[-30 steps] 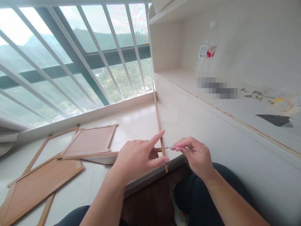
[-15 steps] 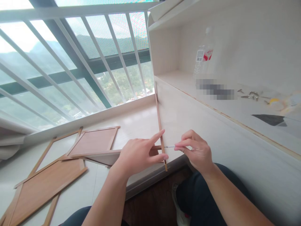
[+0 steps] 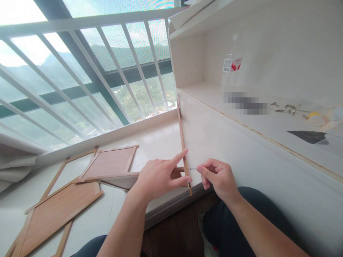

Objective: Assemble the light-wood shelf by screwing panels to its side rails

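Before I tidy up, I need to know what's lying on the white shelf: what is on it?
On the white shelf stand a clear plastic bottle, loose screws, a yellow roll and a dark sheet. A blurred patch beside the bottle hides whatever lies there.

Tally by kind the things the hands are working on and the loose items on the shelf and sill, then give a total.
Hands: 2, left hand and right hand
Thin metal pin in the right grip: 1
Wooden strip: 1
Brown framed panels: 2
Plastic bottle: 1
Total: 7
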Tool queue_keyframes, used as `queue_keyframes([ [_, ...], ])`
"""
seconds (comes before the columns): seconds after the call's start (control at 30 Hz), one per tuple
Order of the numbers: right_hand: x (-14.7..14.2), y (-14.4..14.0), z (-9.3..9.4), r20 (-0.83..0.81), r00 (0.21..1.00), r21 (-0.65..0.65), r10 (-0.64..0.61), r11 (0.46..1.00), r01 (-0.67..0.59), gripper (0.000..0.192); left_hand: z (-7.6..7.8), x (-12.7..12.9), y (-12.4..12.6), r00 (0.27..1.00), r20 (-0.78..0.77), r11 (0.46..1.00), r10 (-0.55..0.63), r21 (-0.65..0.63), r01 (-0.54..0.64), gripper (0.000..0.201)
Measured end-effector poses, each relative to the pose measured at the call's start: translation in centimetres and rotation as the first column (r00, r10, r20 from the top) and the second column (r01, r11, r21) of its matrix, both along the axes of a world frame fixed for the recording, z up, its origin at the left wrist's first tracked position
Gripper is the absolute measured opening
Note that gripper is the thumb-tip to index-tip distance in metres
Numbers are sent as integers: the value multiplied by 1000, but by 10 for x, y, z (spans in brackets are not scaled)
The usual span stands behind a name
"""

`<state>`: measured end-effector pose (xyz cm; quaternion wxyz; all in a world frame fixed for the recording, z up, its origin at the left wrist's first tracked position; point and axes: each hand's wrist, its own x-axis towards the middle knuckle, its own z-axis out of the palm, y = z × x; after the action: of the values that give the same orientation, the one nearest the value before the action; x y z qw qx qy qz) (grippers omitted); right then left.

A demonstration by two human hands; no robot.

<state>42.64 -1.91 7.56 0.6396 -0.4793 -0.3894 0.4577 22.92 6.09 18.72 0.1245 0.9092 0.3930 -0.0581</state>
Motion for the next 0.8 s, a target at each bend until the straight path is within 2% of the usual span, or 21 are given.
queue_keyframes([
  [0.1, -2, -1, 2, -9, 999, -15, 50, 999, -50, 42, 1, 0, 1, 1000, -2, 1000, 1, -4, -1, 85],
  [0.3, 0, -3, 2, 203, 977, 18, 62, 998, -67, 46, -1, 0, 1, 1000, -5, 1000, 0, 6, 0, 86],
  [0.5, 4, -4, -4, 289, 951, 80, 107, 988, -135, 53, -1, 0, 1, 1000, -2, 1000, 2, -11, -2, 86],
  [0.8, 7, -5, -15, 232, 963, 112, 137, 980, -166, 51, 0, 0, 0, 1000, 1, 1000, 5, -13, -5, 85],
])
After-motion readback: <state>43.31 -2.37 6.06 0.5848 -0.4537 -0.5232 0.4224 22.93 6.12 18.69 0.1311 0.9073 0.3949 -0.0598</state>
